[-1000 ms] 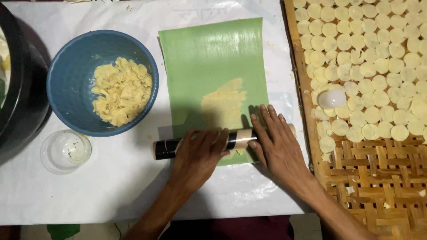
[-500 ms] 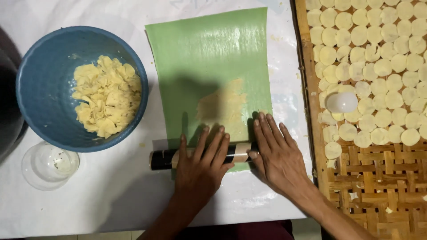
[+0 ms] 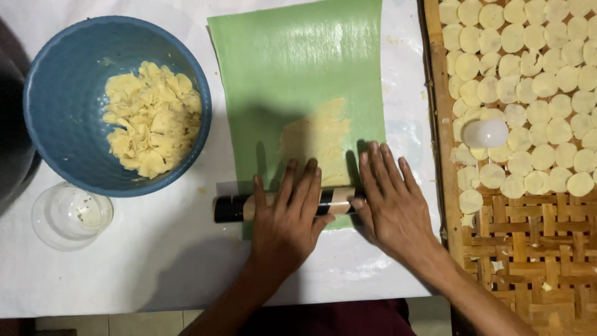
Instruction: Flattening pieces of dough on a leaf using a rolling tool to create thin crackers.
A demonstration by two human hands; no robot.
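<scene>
A green sheet (image 3: pixel 298 68) lies on the white table cover, with a thin patch of yellow dough (image 3: pixel 317 140) rolled flat on it. Across the sheet's near end lies a dark cylindrical roller (image 3: pixel 233 208) with a tan band. My left hand (image 3: pixel 289 214) rests flat on top of the roller's middle, fingers pointing away from me. My right hand (image 3: pixel 388 199) presses flat on the roller's right end, fingers spread over the sheet's edge.
A blue bowl (image 3: pixel 62 93) of yellow dough scraps stands at the left, with a small clear glass dish (image 3: pixel 71 214) below it. At the right a woven bamboo tray (image 3: pixel 528 249) holds several round dough discs (image 3: pixel 528 81) and a white round cutter (image 3: pixel 485 132).
The view has drawn closer. Both hands stay flat on the roller at the sheet's near end, having shifted only slightly forward.
</scene>
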